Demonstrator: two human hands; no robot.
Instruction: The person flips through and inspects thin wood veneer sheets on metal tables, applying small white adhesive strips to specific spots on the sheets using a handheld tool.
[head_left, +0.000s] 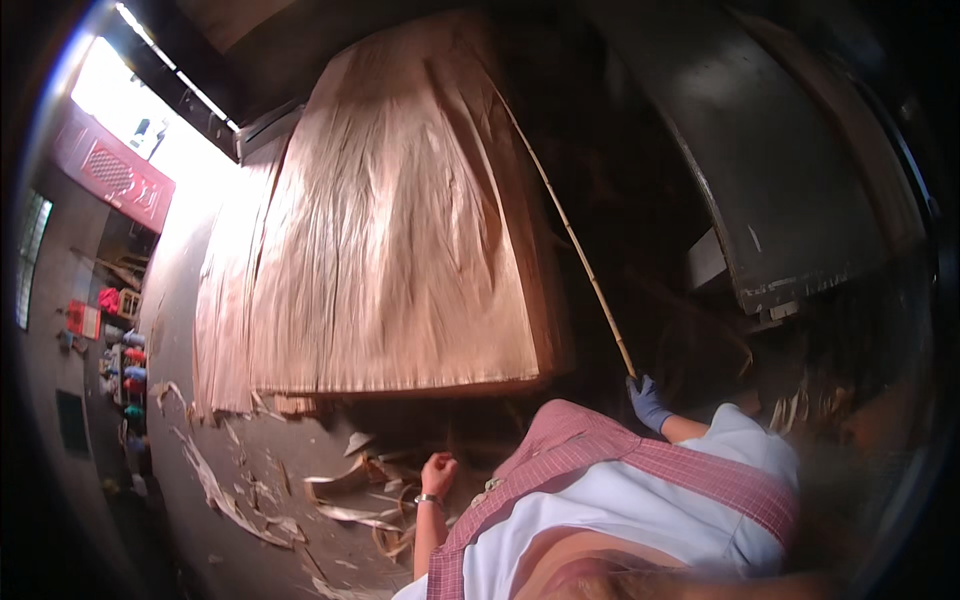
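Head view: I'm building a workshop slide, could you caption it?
Gloved right hand gripping a long, thin pole beside a pile of tan sheets.

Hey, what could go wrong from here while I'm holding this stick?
The long thin stick in your gloved right hand could snag or tear a sheet, since its far end reaches the edge of the sheet stack.
Loose strips on the floor might trip you.
Your bare left hand might get scratched on rough edges.
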